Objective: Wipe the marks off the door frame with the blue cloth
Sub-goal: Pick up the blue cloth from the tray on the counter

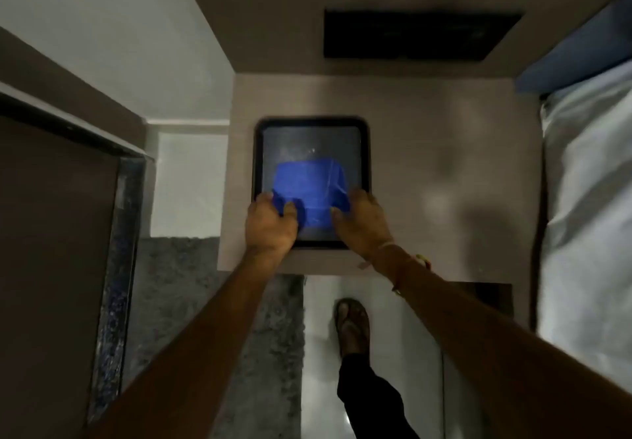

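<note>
A folded blue cloth [309, 187] lies in a black tray [364, 151] on a small beige table [444, 165]. My left hand [270, 225] grips the cloth's near left corner, fingers curled into the fabric. My right hand [362, 221] holds its near right edge, fingers pressed on the cloth. Both hands rest over the tray's front rim. The dark brown door and its frame [131, 178] stand at the left, with a grey strip down the frame's edge. I see no marks on it in this dim light.
A bed with pale sheets [588, 199] and a blue pillow [578, 52] borders the table on the right. A dark panel [420, 33] is set in the wall behind the table. My sandalled foot [352, 322] stands on white floor below, beside a grey speckled threshold [219, 302].
</note>
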Available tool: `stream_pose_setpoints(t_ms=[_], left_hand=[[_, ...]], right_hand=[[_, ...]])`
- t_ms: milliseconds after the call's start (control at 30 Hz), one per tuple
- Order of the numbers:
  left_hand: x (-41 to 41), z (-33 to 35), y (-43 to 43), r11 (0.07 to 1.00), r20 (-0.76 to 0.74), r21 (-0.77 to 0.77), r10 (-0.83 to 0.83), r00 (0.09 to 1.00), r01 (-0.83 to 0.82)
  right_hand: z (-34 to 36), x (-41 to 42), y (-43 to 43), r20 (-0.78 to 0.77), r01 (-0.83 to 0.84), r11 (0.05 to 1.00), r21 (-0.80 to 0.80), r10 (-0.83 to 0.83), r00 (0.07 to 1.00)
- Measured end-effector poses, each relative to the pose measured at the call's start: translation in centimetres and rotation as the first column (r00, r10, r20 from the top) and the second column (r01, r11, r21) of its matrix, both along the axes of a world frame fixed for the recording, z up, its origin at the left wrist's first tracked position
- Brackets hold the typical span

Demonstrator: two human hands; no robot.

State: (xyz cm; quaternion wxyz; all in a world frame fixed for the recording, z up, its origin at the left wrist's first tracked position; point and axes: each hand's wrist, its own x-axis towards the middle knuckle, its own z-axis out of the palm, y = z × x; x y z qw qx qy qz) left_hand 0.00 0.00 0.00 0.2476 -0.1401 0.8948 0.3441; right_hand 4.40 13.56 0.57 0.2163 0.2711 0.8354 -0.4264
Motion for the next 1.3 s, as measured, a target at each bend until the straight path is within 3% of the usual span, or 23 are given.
stream_pose_setpoints(t_ms=[167,300,400,467,533,633,733,800,833,900,967,1033,1100,1167,1200,1300], left_hand=[[-0.6,-1.7,2.2,0.996,-0.088,-0.087,0.026,0.996,-0.034],[-1.7,-2.9,2.1,0.987,-0.065,-0.119,0.096,0.993,-0.103],[-2.4,-3.5,1.8,0.993,-0.009,-0.051,0.108,0.994,-0.109],[-2.7,-3.4,1.4,0.974,0.093,0.113,0.184,0.979,-0.194],[-2.4,-2.6,0.7,0.896,0.225,0.312,0.252,0.941,-0.315],[-1.4,-0.3,-1.0,0.764,0.290,0.515,0.273,0.917,-0.390],[-0.7,3.6,-3.7,0.471,0.438,0.726,0.244,0.865,-0.501],[-0.8,7.5,-6.0,0.385,0.450,0.784,0.187,0.873,-0.487],[-0.8,9.6,-7.3,0.413,0.402,0.795,0.188,0.896,-0.444],[-0.5,14.5,-10.2,0.556,0.235,0.766,0.224,0.946,-0.322],[-0.1,20.1,-13.7,0.680,0.064,0.684,0.306,0.950,-0.265],[0.7,25.8,-17.1,0.762,-0.096,0.606,0.356,0.930,-0.229],[2.5,32.2,-21.4,0.811,-0.255,0.540,0.413,0.874,-0.225],[4.8,37.6,-24.7,0.822,-0.347,0.503,0.475,0.808,-0.268],[6.9,40.9,-27.3,0.828,-0.410,0.471,0.512,0.755,-0.306],[13.4,48.4,-32.6,0.891,-0.633,0.258,0.448,0.631,-0.374]], right_hand=[[-2.0,-1.9,-1.2,0.005,0.078,0.994,0.071,-0.078,0.997],[-3.1,-3.4,-0.6,0.077,0.155,0.987,0.048,-0.158,0.984],[-3.2,-4.5,-0.3,0.111,0.155,0.987,-0.038,-0.150,0.982],[-2.8,-4.7,-0.4,0.057,0.162,0.982,-0.098,-0.157,0.986],[-1.8,-4.6,-0.8,0.020,0.221,0.951,-0.214,-0.222,0.975],[0.7,-4.2,-1.4,-0.010,0.272,0.854,-0.443,-0.308,0.951],[4.5,-3.7,-2.1,-0.084,0.174,0.810,-0.560,-0.265,0.961],[7.8,-3.6,-3.2,-0.117,0.085,0.772,-0.630,-0.203,0.972],[9.4,-3.6,-4.1,-0.132,0.048,0.757,-0.651,-0.175,0.976],[13.0,-3.8,-6.4,-0.197,-0.035,0.764,-0.644,-0.121,0.973],[17.1,-3.9,-10.1,-0.321,-0.165,0.811,-0.562,-0.030,0.947],[21.3,-3.4,-14.2,-0.477,-0.340,0.867,-0.363,0.141,0.868],[26.5,-1.8,-19.5,-0.657,-0.557,0.830,-0.024,0.406,0.635],[30.9,0.1,-24.3,-0.715,-0.658,0.714,0.238,0.588,0.379],[33.8,1.6,-27.8,-0.735,-0.685,0.664,0.300,0.619,0.278],[40.5,6.1,-35.9,-0.856,-0.716,0.661,0.224,0.485,0.180]])
